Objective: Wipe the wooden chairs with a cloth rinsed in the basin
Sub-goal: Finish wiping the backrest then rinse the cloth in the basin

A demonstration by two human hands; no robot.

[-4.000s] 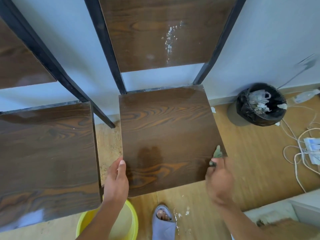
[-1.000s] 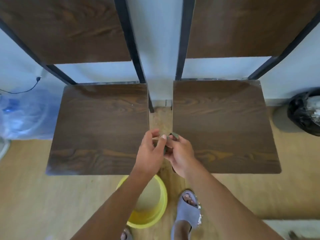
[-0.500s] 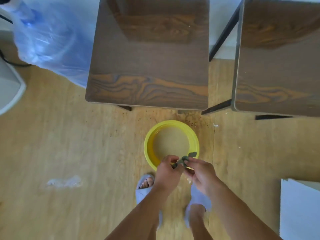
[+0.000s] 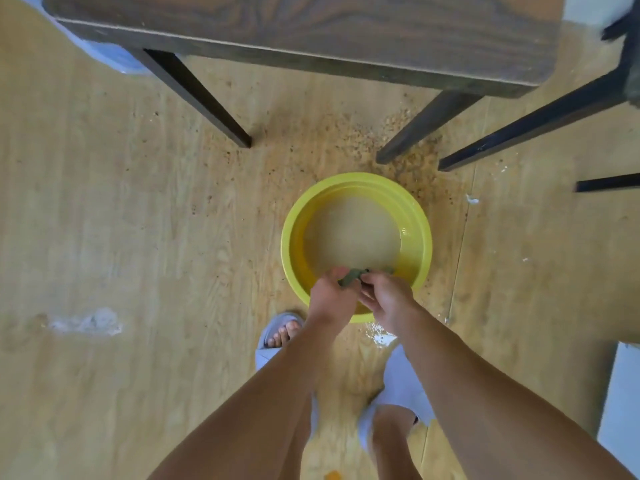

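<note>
A yellow basin (image 4: pixel 420 216) of cloudy water stands on the floor below me. Over its near rim my left hand (image 4: pixel 330 297) and my right hand (image 4: pixel 386 296) together grip a small grey-green cloth (image 4: pixel 351 276), which is bunched between the fingers. The dark wooden seat of one chair (image 4: pixel 311 32) fills the top of the view, with its black legs (image 4: pixel 201 95) reaching down toward the basin. A second chair shows only as black legs (image 4: pixel 530 128) at the right.
Crumbs and grit lie on the wooden floor (image 4: pixel 138 237) between the chair legs and the basin. A white smear (image 4: pixel 86 322) marks the floor at left. My feet in grey slippers (image 4: pixel 277 329) stand just behind the basin. A white surface (image 4: pixel 623 393) sits at the right edge.
I have bent lower toward the floor, so the basin looks larger and closer. Both hands with the cloth have come down over the basin's near rim. The chairs have slid up out of view.
</note>
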